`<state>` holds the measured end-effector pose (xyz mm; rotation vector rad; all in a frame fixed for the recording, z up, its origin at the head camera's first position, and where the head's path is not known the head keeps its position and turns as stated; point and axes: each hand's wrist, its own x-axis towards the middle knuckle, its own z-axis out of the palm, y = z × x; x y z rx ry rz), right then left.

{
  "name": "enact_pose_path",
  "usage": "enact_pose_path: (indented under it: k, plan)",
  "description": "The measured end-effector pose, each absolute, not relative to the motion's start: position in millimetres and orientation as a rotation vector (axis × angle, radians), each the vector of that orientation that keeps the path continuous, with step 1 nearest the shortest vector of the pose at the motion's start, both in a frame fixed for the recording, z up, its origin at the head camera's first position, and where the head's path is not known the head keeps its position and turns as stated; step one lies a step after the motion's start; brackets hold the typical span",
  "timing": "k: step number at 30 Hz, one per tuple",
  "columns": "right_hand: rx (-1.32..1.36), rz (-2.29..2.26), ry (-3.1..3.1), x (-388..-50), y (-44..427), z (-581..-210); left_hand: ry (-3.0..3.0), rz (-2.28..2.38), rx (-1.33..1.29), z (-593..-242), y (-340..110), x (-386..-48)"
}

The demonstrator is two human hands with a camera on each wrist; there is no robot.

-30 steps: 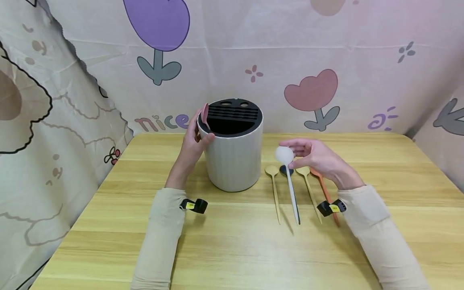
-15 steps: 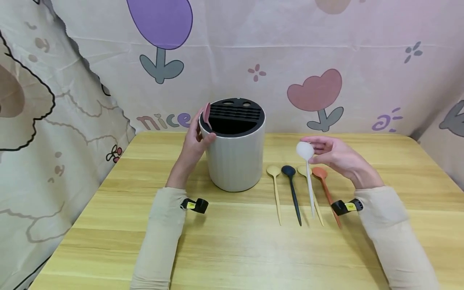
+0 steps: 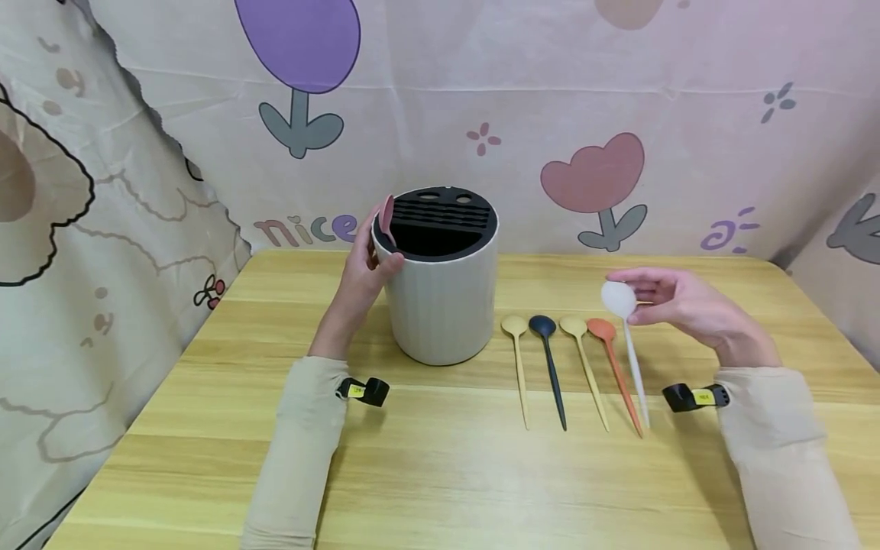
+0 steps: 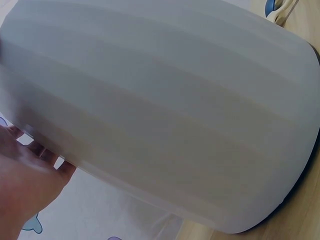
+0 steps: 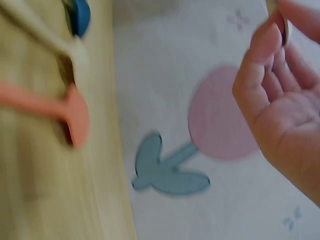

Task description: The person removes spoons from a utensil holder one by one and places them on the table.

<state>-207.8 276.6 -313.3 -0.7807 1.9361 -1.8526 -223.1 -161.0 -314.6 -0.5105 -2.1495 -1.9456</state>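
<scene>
My left hand (image 3: 357, 275) grips the left side of a ribbed white utensil holder (image 3: 443, 313) near its rim, thumb in front and fingers behind. By that thumb a pink spoon (image 3: 387, 216) leans against the holder's black slotted top (image 3: 443, 211). My right hand (image 3: 694, 305) pinches a white spoon (image 3: 619, 299) just below its bowl, handle hanging down beside an orange spoon (image 3: 602, 331). Left of that lie a pale yellow spoon (image 3: 574, 327), a dark blue spoon (image 3: 542, 327) and another pale yellow spoon (image 3: 514, 327). In the left wrist view the holder (image 4: 165, 115) hides most of the scene.
The wooden table (image 3: 440, 473) bears the holder and the row of spoons, whose bowls point away from me. A flower-printed cloth (image 3: 426, 92) hangs behind the table's back edge, and more cloth (image 3: 124, 321) hangs on the left.
My right hand has carried the white spoon rightward, from over the dark blue spoon to the right of the orange one. My left hand stays on the holder.
</scene>
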Motion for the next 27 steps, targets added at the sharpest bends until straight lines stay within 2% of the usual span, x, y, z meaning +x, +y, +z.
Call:
enact_pose_path:
  k: [10, 27]
  plan:
    - [-0.65, -1.859, 2.017, -216, 314, -324, -2.154, -1.927, -0.511, -314, -162, -223]
    - [-0.444, -1.609, 2.186, -230, 323, -346, -2.162, -1.901, -0.521, -313, -162, -224]
